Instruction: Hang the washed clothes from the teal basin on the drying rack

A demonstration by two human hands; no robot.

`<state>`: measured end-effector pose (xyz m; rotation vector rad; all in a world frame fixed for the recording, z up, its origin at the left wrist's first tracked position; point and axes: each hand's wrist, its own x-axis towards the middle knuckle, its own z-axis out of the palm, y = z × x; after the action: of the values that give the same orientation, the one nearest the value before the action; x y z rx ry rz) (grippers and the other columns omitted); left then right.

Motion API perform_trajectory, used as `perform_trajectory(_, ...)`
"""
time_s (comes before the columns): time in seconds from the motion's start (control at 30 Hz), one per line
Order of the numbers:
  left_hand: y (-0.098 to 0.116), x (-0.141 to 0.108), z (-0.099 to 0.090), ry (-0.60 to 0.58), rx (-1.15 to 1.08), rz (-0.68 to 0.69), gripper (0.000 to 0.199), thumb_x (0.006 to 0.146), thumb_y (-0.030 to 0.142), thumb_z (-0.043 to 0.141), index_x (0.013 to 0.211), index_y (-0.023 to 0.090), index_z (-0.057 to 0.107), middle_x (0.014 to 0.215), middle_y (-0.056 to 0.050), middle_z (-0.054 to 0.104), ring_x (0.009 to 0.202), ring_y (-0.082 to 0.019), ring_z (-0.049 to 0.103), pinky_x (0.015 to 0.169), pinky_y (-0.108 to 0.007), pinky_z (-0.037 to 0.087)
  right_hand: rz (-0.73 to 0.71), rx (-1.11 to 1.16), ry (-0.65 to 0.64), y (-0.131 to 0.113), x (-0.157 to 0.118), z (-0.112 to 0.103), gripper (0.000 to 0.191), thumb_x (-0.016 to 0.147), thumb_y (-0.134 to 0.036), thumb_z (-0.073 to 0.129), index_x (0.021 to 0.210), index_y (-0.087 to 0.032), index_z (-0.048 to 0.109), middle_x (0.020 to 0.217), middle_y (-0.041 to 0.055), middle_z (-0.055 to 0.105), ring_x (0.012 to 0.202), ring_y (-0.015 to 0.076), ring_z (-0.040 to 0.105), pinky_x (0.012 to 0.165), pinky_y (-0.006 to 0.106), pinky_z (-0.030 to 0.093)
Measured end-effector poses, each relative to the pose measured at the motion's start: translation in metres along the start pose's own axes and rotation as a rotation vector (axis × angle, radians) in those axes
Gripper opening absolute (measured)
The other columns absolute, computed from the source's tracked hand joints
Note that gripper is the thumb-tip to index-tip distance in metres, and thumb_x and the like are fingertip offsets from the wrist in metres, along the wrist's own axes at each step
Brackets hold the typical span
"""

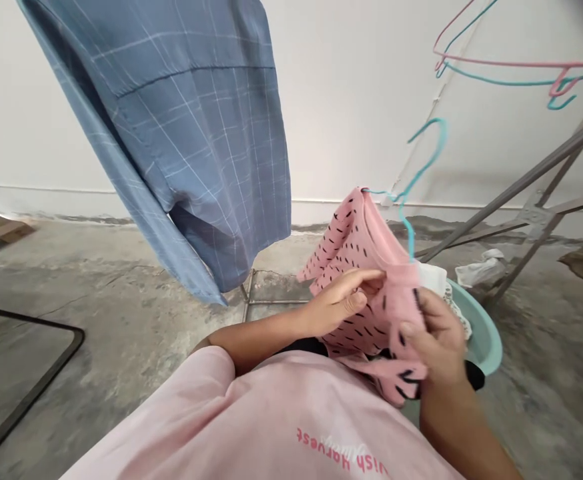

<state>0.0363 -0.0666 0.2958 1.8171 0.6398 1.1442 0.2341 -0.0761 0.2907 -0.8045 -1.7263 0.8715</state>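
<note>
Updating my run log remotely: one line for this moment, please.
left hand: on pink dash-print top | right hand: gripping it | teal hanger: inside its neck | nearby: teal basin

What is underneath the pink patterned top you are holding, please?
Below the pink top, a teal basin holds white cloth; the top hides most of the basin's inside.

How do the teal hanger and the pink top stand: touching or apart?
Touching: the head view shows the teal hanger running down into the collar of the pink top, with the top hanging from it.
</note>
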Motion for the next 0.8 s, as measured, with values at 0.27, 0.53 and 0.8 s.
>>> perform_trajectory(0.27, -0.006, 0.004, 0.012, 0.185, -0.082, -0.208, 0.040, 0.077, 0.049, 0.071, 0.100, 0.018, 0.060, 0.087, -0.002, 0.055, 0.082, -0.017, 0.052, 0.075, -0.030, 0.045, -0.067, -0.113, -0.236, 0.014, 0.010, 0.033, 0.029, 0.085, -0.036, 0.059, 0.073, -0.020, 0.039, 0.067, -0.0042, 0.037, 0.059, 0.0095, 0.036, 0.053, 0.022, 0.031)
perform_trajectory(0.53, 0.018, 0.035, -0.053, 0.281, -0.141, -0.160, 0.027, 0.077, 0.036, 0.058, 0.095, 0.016, 0.065, 0.080, -0.003, 0.066, 0.075, -0.018, 0.063, 0.068, -0.030, 0.050, -0.033, 0.027, -0.378, 0.023, 0.005, 0.030, 0.051, 0.089, -0.041, 0.061, 0.133, -0.025, 0.042, 0.090, 0.0018, 0.056, 0.068, 0.0110, 0.050, 0.061, 0.024, 0.043)
perform_trajectory(0.8, 0.131, 0.068, -0.161, 0.520, 0.326, 0.203, 0.034, 0.086, 0.012, 0.042, 0.108, 0.006, 0.066, 0.104, -0.002, 0.069, 0.106, -0.020, 0.064, 0.089, -0.031, 0.051, 0.149, -0.060, -0.323, 0.052, -0.008, 0.020, 0.034, 0.090, -0.043, 0.058, 0.115, -0.021, 0.060, 0.080, 0.0014, 0.059, 0.069, 0.0126, 0.055, 0.064, 0.025, 0.046)
